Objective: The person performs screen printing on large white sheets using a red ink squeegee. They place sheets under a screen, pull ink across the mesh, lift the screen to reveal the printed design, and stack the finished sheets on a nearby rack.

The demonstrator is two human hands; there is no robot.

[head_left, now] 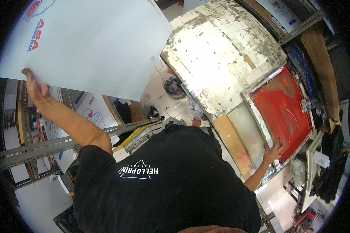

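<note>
My left hand [38, 92] is raised at the far left and grips the lower edge of a large white printed sheet [105, 50]. Its thumb lies over the edge, and the other fingers are partly hidden. The sheet is stiff and tilted, with red and blue print. At the right, my right hand [273, 152] lies with spread fingers across the near left edge of a screen-printing frame [256, 116]. Red ink [286, 105] covers the mesh inside that frame. It rests at the near right part of a worn, paint-spotted white table [217, 58].
A brown board strip [233, 143] lies along the table's near edge. Metal shelving [66, 143] holding printed sheets [93, 108] stands at my left. Another rack [303, 27] runs along the far right. Plastic bags [173, 87] lie on the tiled floor beside the table.
</note>
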